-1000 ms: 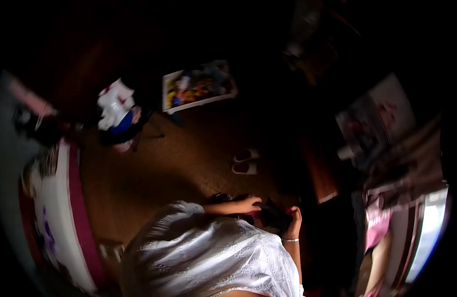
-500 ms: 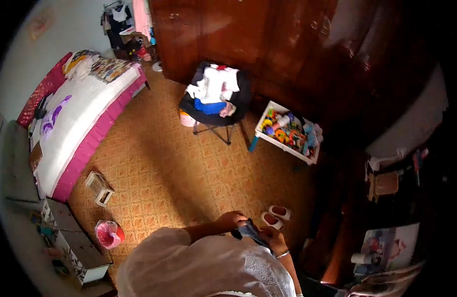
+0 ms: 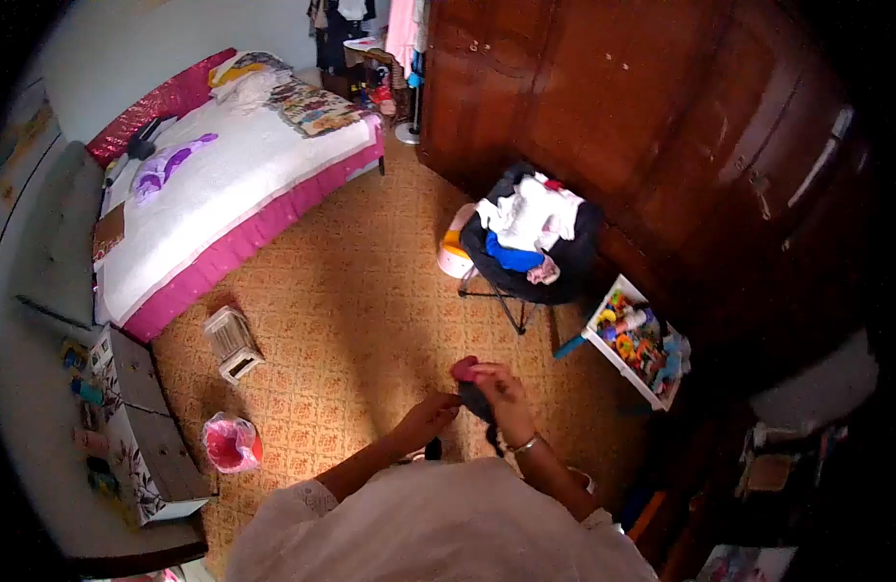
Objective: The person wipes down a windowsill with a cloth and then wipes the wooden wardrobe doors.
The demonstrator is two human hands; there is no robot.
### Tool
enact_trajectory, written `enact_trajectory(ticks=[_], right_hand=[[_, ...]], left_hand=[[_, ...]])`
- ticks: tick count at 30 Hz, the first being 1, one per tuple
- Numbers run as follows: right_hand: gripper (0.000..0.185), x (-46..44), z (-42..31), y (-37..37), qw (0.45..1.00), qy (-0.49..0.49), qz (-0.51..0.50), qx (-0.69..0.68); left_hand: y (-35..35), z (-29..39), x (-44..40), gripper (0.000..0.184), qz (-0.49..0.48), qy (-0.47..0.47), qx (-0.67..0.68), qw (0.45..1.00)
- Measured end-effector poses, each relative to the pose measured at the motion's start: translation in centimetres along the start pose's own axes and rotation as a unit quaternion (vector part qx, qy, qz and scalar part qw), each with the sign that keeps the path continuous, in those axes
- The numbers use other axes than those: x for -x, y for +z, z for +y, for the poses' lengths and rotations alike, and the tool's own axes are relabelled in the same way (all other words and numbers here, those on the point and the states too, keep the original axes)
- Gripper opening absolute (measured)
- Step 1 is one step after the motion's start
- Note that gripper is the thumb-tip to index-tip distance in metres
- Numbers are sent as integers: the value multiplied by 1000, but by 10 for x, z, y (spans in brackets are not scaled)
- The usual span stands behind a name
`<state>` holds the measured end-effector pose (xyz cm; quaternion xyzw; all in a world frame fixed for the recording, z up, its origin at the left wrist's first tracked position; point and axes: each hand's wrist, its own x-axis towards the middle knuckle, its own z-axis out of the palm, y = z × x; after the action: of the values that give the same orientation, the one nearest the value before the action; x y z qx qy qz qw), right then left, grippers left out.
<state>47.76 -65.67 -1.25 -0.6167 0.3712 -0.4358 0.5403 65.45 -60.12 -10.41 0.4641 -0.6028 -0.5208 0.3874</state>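
In front of my body, my left hand (image 3: 429, 419) pinches the near edge of a small dark cloth piece (image 3: 475, 401), which looks like a sock. A red part (image 3: 464, 369) sticks out at its far end. On the other side, my right hand (image 3: 506, 400), with a bracelet at the wrist, has its fingers closed around the red end and the dark cloth. Part of the cloth hangs down below the right hand. The exact kind of garment is too small to make out.
Ahead stands a black folding chair (image 3: 586, 254) heaped with clothes (image 3: 533, 215). Right of it is a white toy crate (image 3: 630, 374). A bed (image 3: 220, 209), small stool (image 3: 233, 341), lined waste bin (image 3: 231, 446) and drawer cabinet (image 3: 155, 456) line the left. A wardrobe (image 3: 603, 87) fills the back.
My view has turned left and my hands have moved forward, away from my body. The red part of the cloth now shows. The white slippers on the floor are mostly hidden behind my arm.
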Motion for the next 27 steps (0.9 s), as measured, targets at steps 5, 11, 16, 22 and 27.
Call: enact_trajectory(ticks=[5, 11, 16, 22, 27], right_hand=[[22, -42, -29, 74, 965, 30, -262, 10], [33, -109, -31, 84, 896, -26, -443, 29], [28, -196, -30, 46, 938, 10, -344, 44], [30, -313, -10, 10, 980, 64, -190, 5], [48, -379, 7, 18, 976, -88, -150, 134]], left_hand=[[-59, 18, -36, 34, 125, 68, 92, 986], [-138, 60, -72, 37, 135, 124, 49, 982], [-161, 95, -134, 40, 238, 205, -7, 949], [-215, 153, -196, 49, 65, 25, -193, 979], [-218, 98, -240, 49, 139, 22, 289, 947]])
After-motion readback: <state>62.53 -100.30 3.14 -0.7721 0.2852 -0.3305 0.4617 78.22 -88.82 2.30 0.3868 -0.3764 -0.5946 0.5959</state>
